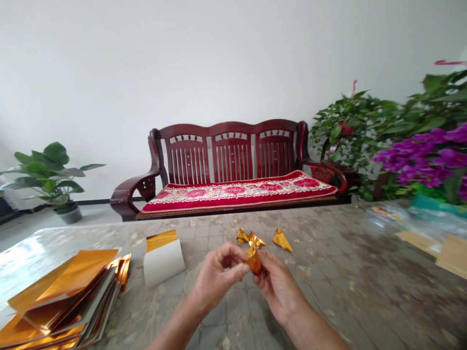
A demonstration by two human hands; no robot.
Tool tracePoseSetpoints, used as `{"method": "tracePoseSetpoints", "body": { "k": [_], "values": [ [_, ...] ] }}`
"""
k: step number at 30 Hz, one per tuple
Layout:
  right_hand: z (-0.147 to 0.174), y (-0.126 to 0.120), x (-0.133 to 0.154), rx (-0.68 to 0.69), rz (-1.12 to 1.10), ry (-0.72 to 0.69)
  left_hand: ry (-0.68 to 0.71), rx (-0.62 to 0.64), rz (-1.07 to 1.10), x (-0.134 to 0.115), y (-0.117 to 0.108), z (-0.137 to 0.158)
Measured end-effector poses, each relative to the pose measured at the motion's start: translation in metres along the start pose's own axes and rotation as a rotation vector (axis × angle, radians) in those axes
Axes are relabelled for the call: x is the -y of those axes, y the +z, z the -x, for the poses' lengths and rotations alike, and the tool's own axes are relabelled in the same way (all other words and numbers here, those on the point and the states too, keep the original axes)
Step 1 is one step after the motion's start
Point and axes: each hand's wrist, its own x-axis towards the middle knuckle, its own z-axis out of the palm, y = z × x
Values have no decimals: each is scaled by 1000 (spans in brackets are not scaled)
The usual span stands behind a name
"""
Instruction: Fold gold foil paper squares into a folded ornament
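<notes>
Between my two hands, above the table, is a small folded piece of gold foil paper (254,260). My left hand (223,272) pinches its left side between thumb and forefinger. On the other side, my right hand (274,279) has its fingers closed around the lower right edge. Just beyond lie a few folded gold pieces (256,240), partly behind my hands, and a separate gold triangle (282,240). Left of my hands, a curled sheet (164,263) shows its white back and a gold edge. A stack of gold foil sheets (69,291) lies at the far left.
A patterned grey cover spreads over the table (346,272). Clear plastic packaging (386,216) and brown cardboard (452,255) lie at right, near purple flowers (426,160). Behind stands a wooden bench (229,155) with a red cushion (237,192). A potted plant (65,182) is at left.
</notes>
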Motion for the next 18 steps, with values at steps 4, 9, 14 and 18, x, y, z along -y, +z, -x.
{"method": "tracePoseSetpoints", "body": {
  "k": [4,9,14,18],
  "values": [
    [2,-1,-2,-13,33,-61,9,-61,-83,-1,4,3],
    [-4,-4,-3,-8,163,-258,88,-177,-100,3,5,4],
    [-11,-10,-2,-18,264,-378,153,-269,-170,14,-3,2],
    [-17,-18,-1,-7,460,-452,265,-288,-297,18,-14,-2]
  ]
}}
